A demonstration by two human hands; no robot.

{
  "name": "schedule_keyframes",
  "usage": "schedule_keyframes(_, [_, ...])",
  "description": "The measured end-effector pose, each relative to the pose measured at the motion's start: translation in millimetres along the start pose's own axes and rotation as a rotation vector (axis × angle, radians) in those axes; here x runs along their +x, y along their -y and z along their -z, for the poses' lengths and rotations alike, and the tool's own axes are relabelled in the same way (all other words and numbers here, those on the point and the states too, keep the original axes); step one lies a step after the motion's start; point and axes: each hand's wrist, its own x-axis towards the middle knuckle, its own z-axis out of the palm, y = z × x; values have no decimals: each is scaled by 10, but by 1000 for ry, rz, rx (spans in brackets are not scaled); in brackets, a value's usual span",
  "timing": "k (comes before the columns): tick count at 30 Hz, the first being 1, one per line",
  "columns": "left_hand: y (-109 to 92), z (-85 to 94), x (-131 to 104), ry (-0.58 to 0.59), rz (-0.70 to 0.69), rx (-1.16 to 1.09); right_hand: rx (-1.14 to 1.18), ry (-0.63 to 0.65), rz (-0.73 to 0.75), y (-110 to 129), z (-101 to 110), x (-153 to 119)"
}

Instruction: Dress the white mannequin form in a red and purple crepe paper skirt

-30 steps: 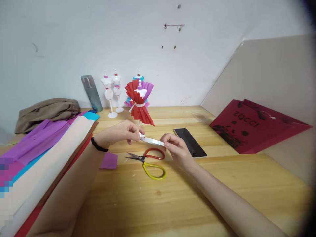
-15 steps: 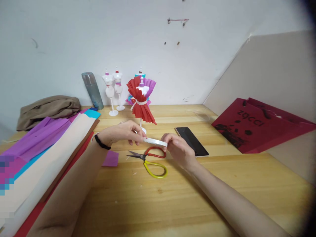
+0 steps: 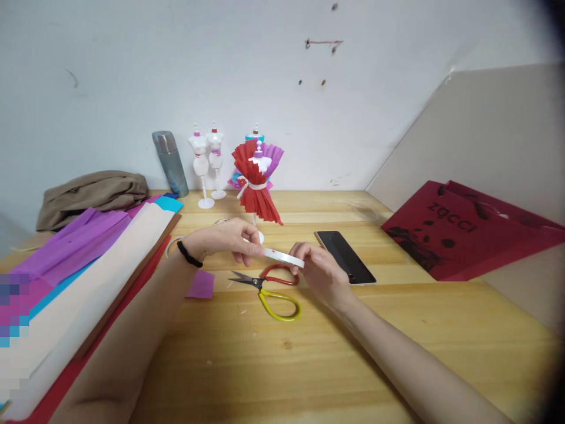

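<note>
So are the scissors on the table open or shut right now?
Nearly shut. The scissors lie flat on the table, blades together to a point, red and yellow handle loops close together; neither hand touches them.

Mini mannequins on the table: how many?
4, maybe more hidden. Two bare white ones side by side right of the flask. One in a red paper dress in front. One partly hidden behind it, teal top showing.
</note>
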Motion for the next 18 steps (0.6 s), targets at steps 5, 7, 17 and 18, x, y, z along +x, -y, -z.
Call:
schedule_keyframes(5, [111, -17, 93, 12, -111, -137, 12, -19, -45, 1, 13, 5])
schedule_keyframes(7, [152, -13, 123, 47, -116, -182, -8, -25, -52, -10, 22, 8])
schedule_keyframes(17, [336, 88, 160, 153, -125, -265, -52, -33, -45, -111, 103, 34])
schedule_keyframes(18, [340, 83, 160, 154, -130, -287, -38, -37, -44, -113, 94, 32])
